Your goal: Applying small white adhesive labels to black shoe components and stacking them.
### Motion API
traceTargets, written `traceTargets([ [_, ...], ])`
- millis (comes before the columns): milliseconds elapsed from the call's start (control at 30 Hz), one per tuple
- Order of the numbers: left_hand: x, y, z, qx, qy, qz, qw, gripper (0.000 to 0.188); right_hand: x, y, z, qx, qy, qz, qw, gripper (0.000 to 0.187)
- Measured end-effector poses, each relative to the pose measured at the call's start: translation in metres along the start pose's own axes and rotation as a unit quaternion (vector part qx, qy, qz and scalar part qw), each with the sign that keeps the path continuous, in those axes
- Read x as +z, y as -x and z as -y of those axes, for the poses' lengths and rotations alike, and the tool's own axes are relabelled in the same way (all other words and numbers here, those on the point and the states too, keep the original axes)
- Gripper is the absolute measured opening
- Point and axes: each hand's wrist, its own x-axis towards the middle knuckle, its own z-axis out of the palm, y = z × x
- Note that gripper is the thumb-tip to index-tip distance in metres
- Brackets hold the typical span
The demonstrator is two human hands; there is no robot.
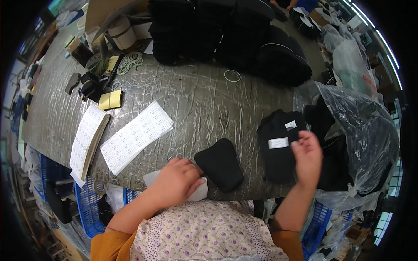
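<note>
My left hand [177, 179] is at the table's near edge, its fingers curled together over a white paper sheet [199, 192] that shows on both sides of it. Just right of these fingers lies a flat black fabric pad [221, 165], wider at one end. My right hand [308, 154] is raised over the right side of a stack of black fabric pieces [278, 167], thumb and fingertips slightly apart and nothing visible between them. On that stack are a white label [278, 143], close to the right thumb, and a smaller white label [290, 125].
Printed label sheets [137, 137] and a thick label pad [88, 141] lie at left. Behind them are a yellow pad [110, 100], rubber bands [129, 63] and a tub [122, 34]. Black piles [226, 35] stand at the back; a clear plastic bag [363, 139] is at right.
</note>
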Motion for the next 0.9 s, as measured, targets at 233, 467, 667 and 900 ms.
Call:
traceTargets([
  [233, -0.003, 0.002, 0.013, -0.117, 0.085, -0.146, 0.979, 0.028, -0.027, -0.035, 0.006, -0.181, 0.439, -0.147, 0.868, 0.029],
  [467, 0.004, 0.005, 0.014, -0.157, 0.093, -0.212, 0.960, 0.029, 0.129, 0.068, 0.006, -0.008, 0.031, 0.326, 0.945, 0.067],
  [667, -0.016, 0.007, 0.011, -0.187, 0.249, -0.159, 0.937, 0.018, 0.153, 0.082, -0.005, 0.140, -0.075, 0.315, 0.936, 0.033],
  [900, -0.022, 0.033, 0.019, -0.234, 0.191, -0.083, 0.950, 0.025, 0.161, 0.102, -0.014, 0.163, -0.159, 0.375, 0.899, 0.036],
])
